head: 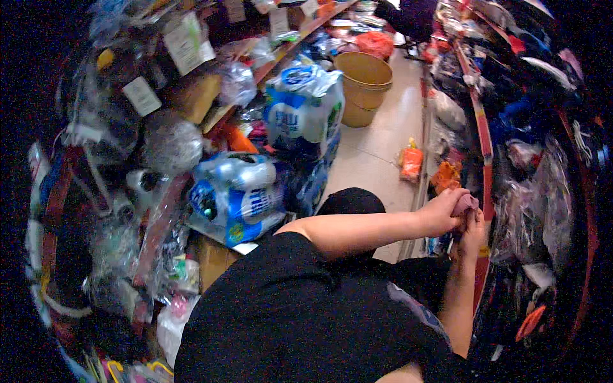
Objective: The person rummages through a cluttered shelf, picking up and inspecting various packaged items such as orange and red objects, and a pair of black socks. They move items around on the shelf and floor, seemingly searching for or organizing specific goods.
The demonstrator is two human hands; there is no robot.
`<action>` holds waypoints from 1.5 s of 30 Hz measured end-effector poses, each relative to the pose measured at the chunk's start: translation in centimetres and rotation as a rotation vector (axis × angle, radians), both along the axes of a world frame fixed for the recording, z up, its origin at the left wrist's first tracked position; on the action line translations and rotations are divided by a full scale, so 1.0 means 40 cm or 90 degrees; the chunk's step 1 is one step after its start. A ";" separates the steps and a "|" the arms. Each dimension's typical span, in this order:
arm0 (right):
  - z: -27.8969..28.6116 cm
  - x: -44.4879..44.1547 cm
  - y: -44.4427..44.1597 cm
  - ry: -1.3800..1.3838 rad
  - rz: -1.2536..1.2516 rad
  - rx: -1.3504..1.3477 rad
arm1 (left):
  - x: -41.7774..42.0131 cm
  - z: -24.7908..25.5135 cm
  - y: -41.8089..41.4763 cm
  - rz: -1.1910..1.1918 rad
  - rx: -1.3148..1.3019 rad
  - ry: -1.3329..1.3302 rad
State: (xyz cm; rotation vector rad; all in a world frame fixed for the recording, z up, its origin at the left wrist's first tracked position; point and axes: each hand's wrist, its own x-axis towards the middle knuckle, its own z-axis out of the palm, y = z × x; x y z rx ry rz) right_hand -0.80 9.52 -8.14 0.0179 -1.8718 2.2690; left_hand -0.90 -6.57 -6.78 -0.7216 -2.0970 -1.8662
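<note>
Both hands meet at the right, by the edge of a shelf. My left hand grips a small mauve rolled item, perhaps cloth; blur hides what it is exactly. Just below, my right hand has its fingers against the same item's lower side. Close behind the left hand lies an orange packet among goods on the low shelf. Another orange packet with a yellow top is on the floor beside the shelf base.
Shrink-wrapped packs of bottles, a front pack and a rear pack, stand left of the tiled aisle floor. Farther along is a tan bucket. Crowded shelves line both sides, with a red shelf edge at the right.
</note>
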 end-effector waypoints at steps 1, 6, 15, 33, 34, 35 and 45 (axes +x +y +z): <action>0.041 0.041 -0.063 -0.046 0.027 -0.052 | 0.003 -0.015 -0.023 0.023 -0.017 0.000; 0.082 -0.073 -0.053 -0.171 0.143 0.008 | -0.135 0.045 -0.112 0.097 -0.064 0.025; -0.044 -0.138 0.037 -0.234 0.092 0.065 | -0.154 0.154 -0.453 0.194 -0.269 -0.011; -0.029 -0.157 0.018 -0.235 0.194 0.141 | 0.461 0.367 -1.053 0.425 -0.472 -0.375; -0.035 -0.161 0.017 -0.232 0.190 0.131 | 0.486 0.373 -1.027 0.440 -0.484 -0.396; -0.037 -0.163 0.020 -0.225 0.204 0.140 | 0.506 0.373 -1.005 0.454 -0.496 -0.418; -0.019 -0.172 -0.007 -0.233 0.202 0.183 | 0.625 0.326 -0.953 0.540 -0.766 -0.518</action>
